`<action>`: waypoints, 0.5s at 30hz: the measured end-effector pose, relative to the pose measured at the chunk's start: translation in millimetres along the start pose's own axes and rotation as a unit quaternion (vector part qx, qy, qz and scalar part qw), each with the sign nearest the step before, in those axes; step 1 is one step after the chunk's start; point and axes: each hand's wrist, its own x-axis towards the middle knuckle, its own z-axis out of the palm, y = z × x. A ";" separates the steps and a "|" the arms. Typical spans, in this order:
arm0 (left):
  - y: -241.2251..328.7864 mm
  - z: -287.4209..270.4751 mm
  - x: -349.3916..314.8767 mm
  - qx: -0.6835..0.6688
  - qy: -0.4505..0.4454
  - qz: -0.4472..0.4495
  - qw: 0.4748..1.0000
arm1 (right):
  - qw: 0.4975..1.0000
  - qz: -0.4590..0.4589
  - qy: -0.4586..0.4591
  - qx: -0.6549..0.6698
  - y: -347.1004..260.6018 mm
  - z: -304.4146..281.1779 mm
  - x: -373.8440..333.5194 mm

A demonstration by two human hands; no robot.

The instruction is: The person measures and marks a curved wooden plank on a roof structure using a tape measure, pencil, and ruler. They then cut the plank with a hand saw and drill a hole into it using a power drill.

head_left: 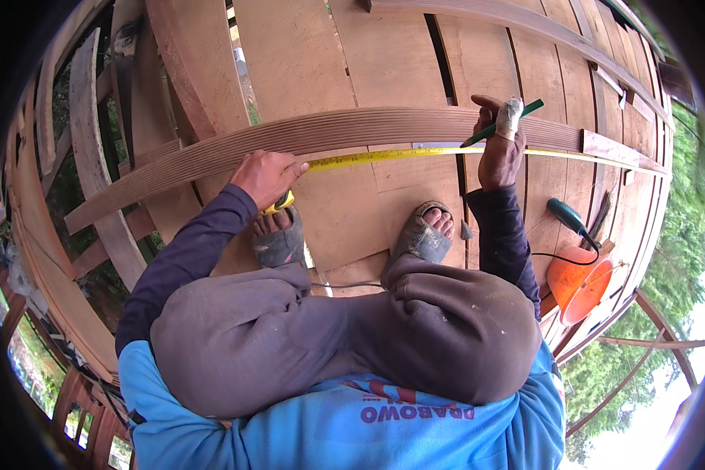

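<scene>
My left hand (268, 178) is closed around a yellow tape measure (280, 204), whose case shows below the palm. Its yellow blade (384, 155) is drawn out to the right along the near edge of a long grooved wooden board (321, 131). Over that board, my right hand (497, 157) grips a green pencil (525, 110), its dark tip pointing left, close to the blade. White wrapping (510, 117) covers one finger of this hand. The far end of the blade reaches the board's right end, too small there to make out how it is fixed.
Gapped planks (337, 211) form the floor under my sandalled feet. At the right, a teal corded power tool (565, 214) lies near an orange bucket (581, 288). Another grooved board (509, 17) lies farther off. Loose timbers (94, 117) and open gaps are at the left.
</scene>
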 end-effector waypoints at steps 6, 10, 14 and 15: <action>-31.1 -7.4 -21.6 0.020 0.015 -0.030 0.999 | 0.999 0.006 -0.040 0.009 20.0 21.7 -16.7; -31.2 -9.6 -25.0 0.036 0.033 -0.018 0.999 | 0.999 -0.004 -0.040 0.005 17.6 31.2 -19.2; -18.1 -20.9 -19.8 0.052 -0.002 -0.043 0.998 | 1.000 -0.007 -0.017 -0.004 23.6 17.0 -12.5; -17.7 -22.0 -19.7 0.062 -0.007 -0.047 0.997 | 1.000 -0.003 -0.006 -0.005 25.9 10.2 -9.5</action>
